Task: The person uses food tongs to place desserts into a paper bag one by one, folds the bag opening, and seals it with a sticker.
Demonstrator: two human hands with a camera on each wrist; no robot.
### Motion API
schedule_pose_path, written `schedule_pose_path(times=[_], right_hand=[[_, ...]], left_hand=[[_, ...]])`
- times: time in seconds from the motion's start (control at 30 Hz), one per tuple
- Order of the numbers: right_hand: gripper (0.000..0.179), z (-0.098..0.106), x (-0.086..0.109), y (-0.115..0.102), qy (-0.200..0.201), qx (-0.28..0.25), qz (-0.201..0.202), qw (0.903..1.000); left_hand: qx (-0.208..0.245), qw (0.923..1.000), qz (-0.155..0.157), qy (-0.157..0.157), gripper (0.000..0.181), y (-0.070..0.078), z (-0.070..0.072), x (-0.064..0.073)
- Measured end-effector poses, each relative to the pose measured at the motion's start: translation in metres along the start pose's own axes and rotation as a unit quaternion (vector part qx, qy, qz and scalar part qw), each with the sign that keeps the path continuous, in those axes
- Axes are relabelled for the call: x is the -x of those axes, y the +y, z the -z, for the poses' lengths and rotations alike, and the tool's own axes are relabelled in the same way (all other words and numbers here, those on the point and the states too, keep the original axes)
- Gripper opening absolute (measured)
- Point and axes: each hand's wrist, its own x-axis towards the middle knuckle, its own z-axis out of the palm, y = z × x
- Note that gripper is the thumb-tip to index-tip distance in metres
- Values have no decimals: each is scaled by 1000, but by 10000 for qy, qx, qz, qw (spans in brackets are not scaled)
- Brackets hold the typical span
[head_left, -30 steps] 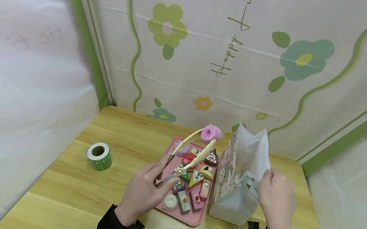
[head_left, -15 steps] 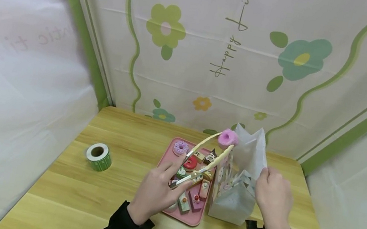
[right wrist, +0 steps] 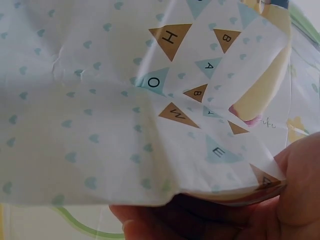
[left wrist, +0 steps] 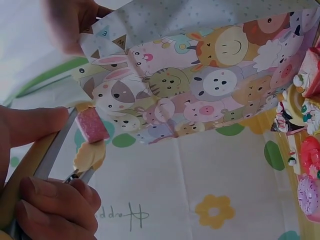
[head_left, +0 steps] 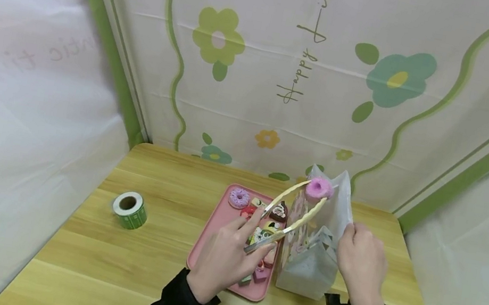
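My left hand (head_left: 224, 259) grips a pair of tongs (head_left: 298, 223) with cream-coloured arms. Between the tong tips sits a pink toy doughnut (head_left: 319, 187), held above the mouth of a paper bag (head_left: 307, 276). Cartoon animals cover one side of the bag, as the left wrist view shows. At the bag's right rim, my right hand (head_left: 363, 267) pinches the paper and holds the mouth wide. A pink tray (head_left: 210, 233) of small toy cakes lies left of the bag, partly hidden by my left hand. The inside of the bag is mostly hidden.
A roll of green labels (head_left: 131, 211) stands on the wooden table (head_left: 75, 264) at the left. On the tray's far corner lies a purple toy doughnut (head_left: 239, 198). A flower-printed cloth (head_left: 249, 67) hangs behind the table.
My left hand has carried the tongs and pink doughnut rightward, from over the tray to over the bag's mouth. My right hand keeps its hold on the bag's rim.
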Motion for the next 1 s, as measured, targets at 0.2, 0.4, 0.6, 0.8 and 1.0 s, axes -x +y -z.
schedule_pose_path(times=[0.2, 0.4, 0.6, 0.8, 1.0], right_hand=[[44, 0, 1, -1, 29, 8, -15, 10000], [44, 0, 2, 0, 55, -16, -8, 10000], [44, -1, 3, 0, 74, -68, 17, 9999], [43, 0, 3, 0, 55, -57, 47, 10000], [43, 0, 2, 0, 2, -93, 4, 10000]], left_hand=[[-4, 9999, 94, -55, 70, 7, 1, -6], [-251, 9988, 261, -316, 69, 14, 2, -9], [-380, 9978, 345, -417, 71, 17, 4, -11], [-500, 9972, 296, -468, 72, 21, 5, -13], [-545, 9965, 286, -562, 74, 22, 6, -15]])
